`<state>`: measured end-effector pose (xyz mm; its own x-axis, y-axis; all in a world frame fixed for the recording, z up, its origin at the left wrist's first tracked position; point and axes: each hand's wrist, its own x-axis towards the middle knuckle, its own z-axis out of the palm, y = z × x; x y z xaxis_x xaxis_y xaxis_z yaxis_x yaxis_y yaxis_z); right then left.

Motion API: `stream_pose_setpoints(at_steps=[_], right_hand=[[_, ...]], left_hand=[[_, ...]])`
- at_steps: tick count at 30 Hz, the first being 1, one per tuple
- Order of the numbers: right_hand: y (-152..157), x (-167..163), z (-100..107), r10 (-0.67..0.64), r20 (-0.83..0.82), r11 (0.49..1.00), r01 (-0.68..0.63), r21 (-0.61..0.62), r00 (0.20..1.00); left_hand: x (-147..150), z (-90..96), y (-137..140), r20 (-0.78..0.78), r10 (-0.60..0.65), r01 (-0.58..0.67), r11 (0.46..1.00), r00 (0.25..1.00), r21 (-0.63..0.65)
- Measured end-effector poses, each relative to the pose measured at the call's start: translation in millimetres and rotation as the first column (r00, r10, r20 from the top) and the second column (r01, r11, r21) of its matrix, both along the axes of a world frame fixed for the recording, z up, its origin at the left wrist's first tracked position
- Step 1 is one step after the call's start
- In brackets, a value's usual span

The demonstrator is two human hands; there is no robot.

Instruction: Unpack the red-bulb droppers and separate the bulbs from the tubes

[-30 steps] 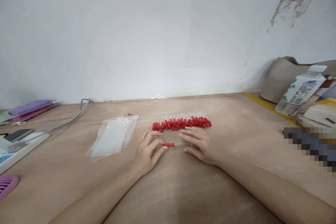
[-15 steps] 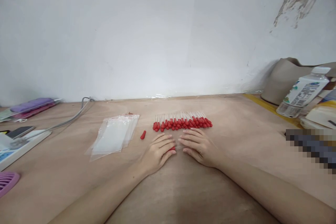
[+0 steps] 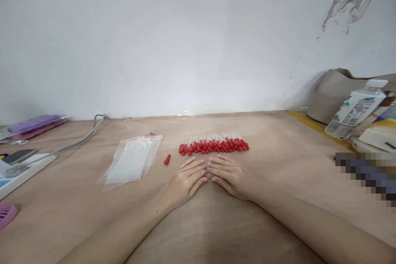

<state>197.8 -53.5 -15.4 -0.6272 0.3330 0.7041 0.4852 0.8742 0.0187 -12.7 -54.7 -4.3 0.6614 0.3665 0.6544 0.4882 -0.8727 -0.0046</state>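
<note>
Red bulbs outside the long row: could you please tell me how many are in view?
2: one red bulb lies between the plastic bags and the left hand; a second bulb barely shows under that hand. Others may be hidden.

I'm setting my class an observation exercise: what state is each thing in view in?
Person's left hand: cupped over red end of dropper
Person's right hand: cupped over its clear end
Slim red-and-clear dropper: lying down, mostly hidden
Small red bulb: lying loose, no stem visible
Red-ended clear droppers: bunched in a row
Clear flat plastic bags: overlapping, fanned
Clear plastic bottle: white cap on
</note>
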Motion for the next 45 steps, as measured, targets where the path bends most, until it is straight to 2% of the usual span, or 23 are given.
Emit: stream_pose_setpoints(at_steps=[4,11,18,25,34,45], right_hand=[[1.8,0.2,-2.2,0.010,0.000,0.998,-0.010,-0.059,1.000],[1.0,-1.5,-4.7,0.097,-0.015,0.978,-0.098,-0.182,0.995],[-2.1,-0.2,-4.4,0.116,-0.007,0.990,-0.116,-0.078,0.993],[-5.4,-0.8,-0.8,0.095,0.005,0.995,-0.095,0.032,0.995],[-10.3,0.3,4.1,0.082,0.039,0.992,-0.086,0.094,0.996],[-9.8,5.4,3.1,0.105,0.074,0.982,-0.115,0.148,0.992]], left_hand=[[0.4,0.6,-0.1,0.009,-0.009,0.008,1.000,1.000,0.022],[0.7,2.0,-1.1,-0.046,-0.005,0.004,0.999,0.999,-0.031],[-2.0,5.9,-4.2,-0.111,-0.032,0.028,0.999,0.993,-0.035],[-4.6,4.7,-5.8,-0.105,-0.050,0.043,0.997,0.993,-0.070],[-7.8,4.1,-7.4,-0.106,-0.069,0.051,0.986,0.992,-0.158],[-11.4,5.8,-11.6,-0.085,-0.104,0.093,0.988,0.991,-0.120]])
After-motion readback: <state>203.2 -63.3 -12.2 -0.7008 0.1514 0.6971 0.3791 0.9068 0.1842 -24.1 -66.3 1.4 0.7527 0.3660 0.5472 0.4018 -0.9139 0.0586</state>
